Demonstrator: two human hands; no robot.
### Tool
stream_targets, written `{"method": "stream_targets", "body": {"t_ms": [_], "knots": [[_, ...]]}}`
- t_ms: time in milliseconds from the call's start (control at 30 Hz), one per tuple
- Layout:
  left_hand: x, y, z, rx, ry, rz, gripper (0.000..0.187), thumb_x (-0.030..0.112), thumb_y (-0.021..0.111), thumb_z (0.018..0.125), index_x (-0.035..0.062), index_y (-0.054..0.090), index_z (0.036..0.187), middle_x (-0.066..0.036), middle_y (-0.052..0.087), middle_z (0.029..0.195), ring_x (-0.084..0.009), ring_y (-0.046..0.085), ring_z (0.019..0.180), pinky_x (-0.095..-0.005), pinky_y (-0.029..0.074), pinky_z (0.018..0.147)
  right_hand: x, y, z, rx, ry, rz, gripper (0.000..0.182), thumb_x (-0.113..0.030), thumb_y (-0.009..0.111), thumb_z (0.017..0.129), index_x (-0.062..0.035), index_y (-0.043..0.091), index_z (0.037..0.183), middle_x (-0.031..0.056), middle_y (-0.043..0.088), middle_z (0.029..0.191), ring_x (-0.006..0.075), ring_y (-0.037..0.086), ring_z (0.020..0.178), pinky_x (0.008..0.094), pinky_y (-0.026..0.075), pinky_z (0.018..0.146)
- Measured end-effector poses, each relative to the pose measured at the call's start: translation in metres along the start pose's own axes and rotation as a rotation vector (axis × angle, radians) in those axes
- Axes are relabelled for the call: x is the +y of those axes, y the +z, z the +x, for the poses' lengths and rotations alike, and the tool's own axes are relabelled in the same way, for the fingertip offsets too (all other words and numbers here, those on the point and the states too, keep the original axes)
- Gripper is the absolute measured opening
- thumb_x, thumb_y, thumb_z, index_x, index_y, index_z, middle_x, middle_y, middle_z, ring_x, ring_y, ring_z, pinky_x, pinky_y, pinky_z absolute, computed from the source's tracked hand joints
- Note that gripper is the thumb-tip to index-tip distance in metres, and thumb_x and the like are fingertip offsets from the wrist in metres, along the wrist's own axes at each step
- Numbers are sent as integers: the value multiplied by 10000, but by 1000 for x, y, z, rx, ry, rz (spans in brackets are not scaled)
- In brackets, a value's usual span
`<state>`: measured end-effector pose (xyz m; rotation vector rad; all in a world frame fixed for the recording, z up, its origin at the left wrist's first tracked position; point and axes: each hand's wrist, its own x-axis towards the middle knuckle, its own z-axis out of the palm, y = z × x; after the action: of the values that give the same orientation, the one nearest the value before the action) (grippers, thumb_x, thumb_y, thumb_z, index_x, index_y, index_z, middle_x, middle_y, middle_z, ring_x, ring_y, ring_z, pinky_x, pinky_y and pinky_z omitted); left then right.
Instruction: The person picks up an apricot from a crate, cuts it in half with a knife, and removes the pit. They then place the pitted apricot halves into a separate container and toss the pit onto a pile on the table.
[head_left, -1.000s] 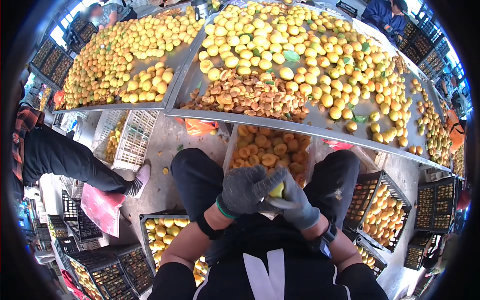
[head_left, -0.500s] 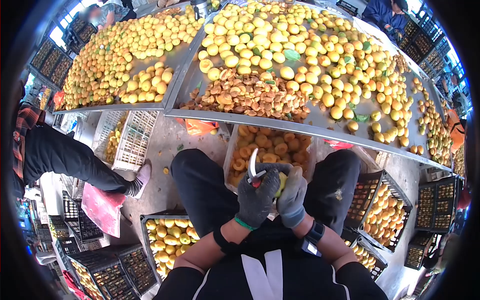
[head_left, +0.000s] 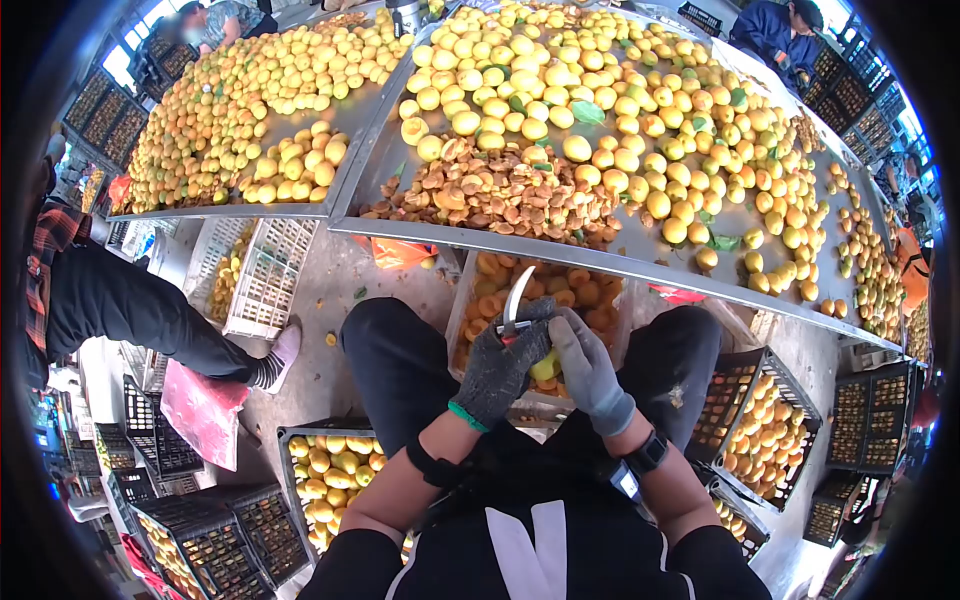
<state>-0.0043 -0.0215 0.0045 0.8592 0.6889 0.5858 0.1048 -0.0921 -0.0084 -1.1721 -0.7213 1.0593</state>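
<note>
My left hand [head_left: 497, 372], in a dark grey knit glove with a green cuff, is closed round a curved knife [head_left: 518, 296]. The blade points up and away from me, and a bit of red shows at its base. A yellow-green apricot [head_left: 546, 368] sits between both hands, partly covered by the gloves. My right hand [head_left: 588, 370], in a lighter grey glove, has its fingers closed on the apricot and touching the left glove. Below and beyond the hands, a crate [head_left: 458, 318] between my knees holds cut apricot halves [head_left: 577, 290].
A metal-edged table [head_left: 480, 238] ahead carries many apricots [head_left: 640, 130] and a heap of pits and scraps [head_left: 490, 190]. Apricot-filled black crates [head_left: 765, 425] flank me. At left, another person's leg [head_left: 150, 310] extends beside a white crate [head_left: 265, 275].
Both hands have moved slightly up and away from me. The knife tip has shifted up and right, the forearms have spread apart, and more of the apricot's underside shows.
</note>
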Motion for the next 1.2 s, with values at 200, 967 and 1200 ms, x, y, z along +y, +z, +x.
{"method": "stream_targets", "body": {"t_ms": [200,967,1200], "knots": [[14,-7,-2,-114,445,787,605,220,761,744,53,522,1274,-80,621,1089,-161,605,958,-305,491,817,1,-2,-13,16,156,-61,255,-200,480,981,-6,533,1138,44,576,1004,101,560,891,232,472,782],[-4,0,6,99,22,-66,224,81,657,851,14,612,1061,-22,626,879,-90,593,810,-241,494,714,18,9,-1,253,-269,-176,269,-220,364,1003,-35,553,952,29,553,869,103,520,789,247,443,739],[-4,-20,7,-107,653,897,661,305,846,640,52,554,1176,-81,619,1037,-232,626,873,-346,509,785,36,-12,-11,23,-242,-573,317,-198,501,940,-7,489,1193,89,593,1092,184,593,987,302,476,866]]}}
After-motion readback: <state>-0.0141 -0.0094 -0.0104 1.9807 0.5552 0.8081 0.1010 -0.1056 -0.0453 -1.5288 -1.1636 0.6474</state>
